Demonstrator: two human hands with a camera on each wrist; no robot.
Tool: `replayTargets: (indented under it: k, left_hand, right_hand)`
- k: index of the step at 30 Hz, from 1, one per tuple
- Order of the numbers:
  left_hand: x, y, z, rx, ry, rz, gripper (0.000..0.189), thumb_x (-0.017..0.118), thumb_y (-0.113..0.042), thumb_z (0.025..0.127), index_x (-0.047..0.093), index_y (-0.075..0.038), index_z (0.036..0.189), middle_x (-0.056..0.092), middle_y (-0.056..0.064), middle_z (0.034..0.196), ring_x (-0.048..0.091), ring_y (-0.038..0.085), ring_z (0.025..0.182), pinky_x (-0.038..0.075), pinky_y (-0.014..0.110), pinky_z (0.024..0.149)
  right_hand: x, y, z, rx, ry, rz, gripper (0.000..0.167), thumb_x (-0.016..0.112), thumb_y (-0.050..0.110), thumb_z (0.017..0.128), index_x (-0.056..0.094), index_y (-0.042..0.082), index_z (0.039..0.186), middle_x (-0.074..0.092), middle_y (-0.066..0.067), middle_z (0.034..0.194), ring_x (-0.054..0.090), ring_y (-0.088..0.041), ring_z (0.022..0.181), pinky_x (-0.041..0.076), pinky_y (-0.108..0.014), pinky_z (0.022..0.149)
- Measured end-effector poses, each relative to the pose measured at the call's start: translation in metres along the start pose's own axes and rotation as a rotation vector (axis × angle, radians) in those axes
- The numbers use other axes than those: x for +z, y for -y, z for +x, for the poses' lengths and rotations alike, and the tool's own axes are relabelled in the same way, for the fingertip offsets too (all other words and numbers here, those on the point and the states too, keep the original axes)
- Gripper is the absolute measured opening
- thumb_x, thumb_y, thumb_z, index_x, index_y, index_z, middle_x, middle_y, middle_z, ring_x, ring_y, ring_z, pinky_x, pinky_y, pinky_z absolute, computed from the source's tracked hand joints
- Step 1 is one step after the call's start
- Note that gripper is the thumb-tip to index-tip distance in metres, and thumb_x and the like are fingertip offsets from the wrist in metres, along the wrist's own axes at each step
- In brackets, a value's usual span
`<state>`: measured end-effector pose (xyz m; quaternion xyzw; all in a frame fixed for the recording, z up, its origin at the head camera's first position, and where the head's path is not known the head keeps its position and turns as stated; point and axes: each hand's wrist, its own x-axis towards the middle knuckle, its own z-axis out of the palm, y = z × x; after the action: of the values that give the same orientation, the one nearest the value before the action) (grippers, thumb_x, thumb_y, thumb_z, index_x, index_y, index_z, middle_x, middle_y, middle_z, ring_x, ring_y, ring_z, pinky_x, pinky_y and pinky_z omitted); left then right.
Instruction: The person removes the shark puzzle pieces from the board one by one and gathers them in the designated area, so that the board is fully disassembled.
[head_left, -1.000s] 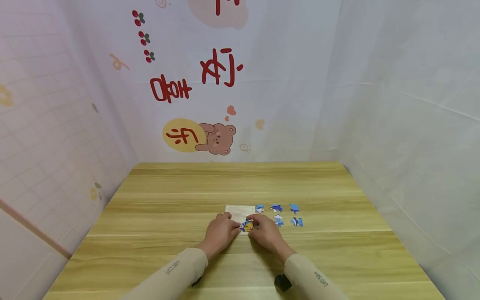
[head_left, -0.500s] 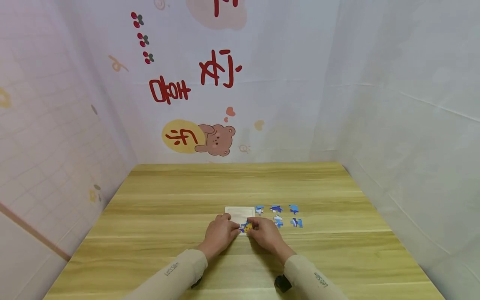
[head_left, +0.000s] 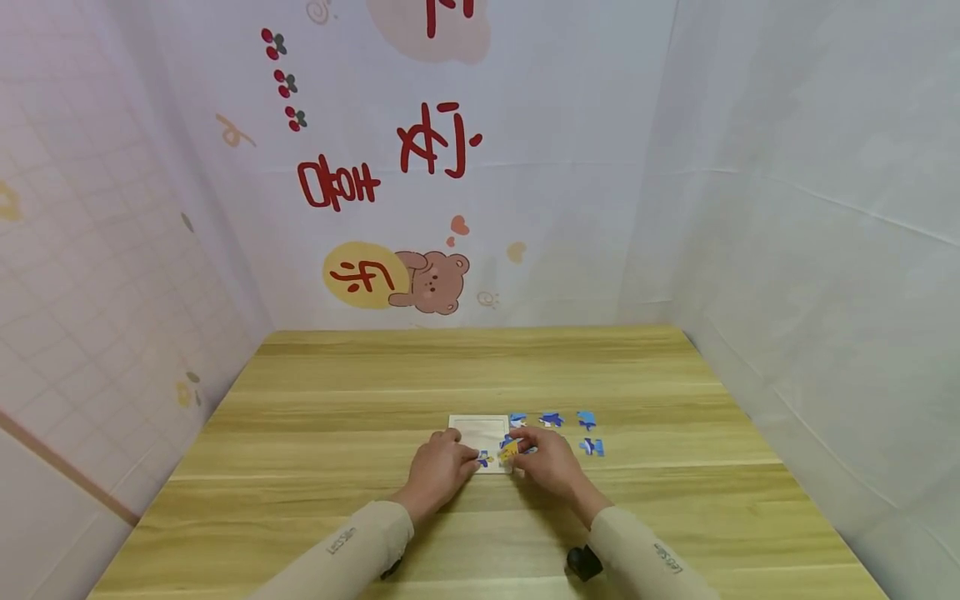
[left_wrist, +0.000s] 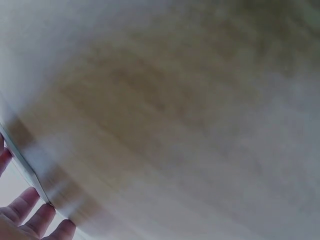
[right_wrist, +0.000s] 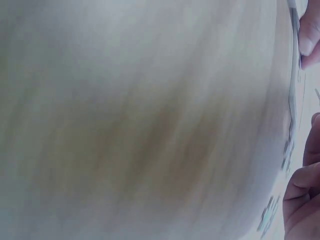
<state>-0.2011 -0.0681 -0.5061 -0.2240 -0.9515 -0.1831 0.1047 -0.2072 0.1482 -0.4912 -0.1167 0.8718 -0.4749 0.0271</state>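
A shallow white puzzle tray (head_left: 480,427) lies on the table in the head view. My left hand (head_left: 437,468) rests on its left side, the thumb touching a small blue and yellow puzzle piece (head_left: 483,459) near the front edge. Between the thumb and fingers of my right hand (head_left: 553,460) is a yellow and blue puzzle piece (head_left: 509,448), tilted up by the tray's right edge. The left wrist view catches some left fingers (left_wrist: 41,217) along the tray edge. Curled right fingers (right_wrist: 302,187) appear in the right wrist view, where the pinched piece is barely visible.
Loose blue puzzle pieces lie right of the tray, among them a dark blue one (head_left: 551,419), a light blue one (head_left: 587,419) and a nearer one (head_left: 592,447). My right hand partly covers others. White printed curtains (head_left: 562,250) stand around the wooden table (head_left: 337,383).
My right hand has drawn the yellow and blue piece up and to the right, away from the piece beside it. My left hand has stayed on the tray.
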Motion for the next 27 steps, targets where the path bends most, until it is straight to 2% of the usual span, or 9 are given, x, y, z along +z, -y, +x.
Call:
replayTargets:
  k: [8,15,27]
  left_hand:
    - [0.000,-0.003,-0.001,-0.002,0.000,-0.011,0.018,0.075,-0.026,0.089,0.081,-0.015,0.102,0.065,0.014,0.110,0.060,0.031,0.092,0.051,0.045,0.067]
    - [-0.007,-0.003,-0.002,-0.035,0.000,-0.011,0.018,0.076,-0.025,0.087,0.081,-0.014,0.101,0.064,0.011,0.106,0.057,0.027,0.088,0.049,0.042,0.066]
    - [-0.008,-0.002,-0.005,-0.012,-0.016,-0.030,0.017,0.076,-0.024,0.087,0.081,-0.015,0.100,0.064,0.013,0.107,0.059,0.029,0.090,0.049,0.044,0.067]
  right_hand:
    - [-0.023,-0.008,-0.006,0.110,-0.001,0.034,0.033,0.080,0.009,0.081,0.069,0.006,0.111,0.064,-0.002,0.087,0.057,-0.013,0.060,0.046,-0.026,0.053]
    - [-0.039,-0.018,-0.010,0.103,0.014,0.062,0.031,0.080,0.011,0.082,0.067,0.004,0.110,0.062,-0.002,0.085,0.056,-0.015,0.066,0.049,-0.026,0.057]
    - [-0.086,-0.035,-0.030,0.064,0.048,0.006,0.032,0.080,0.015,0.082,0.066,0.001,0.108,0.058,-0.002,0.082,0.052,-0.014,0.069,0.045,-0.025,0.056]
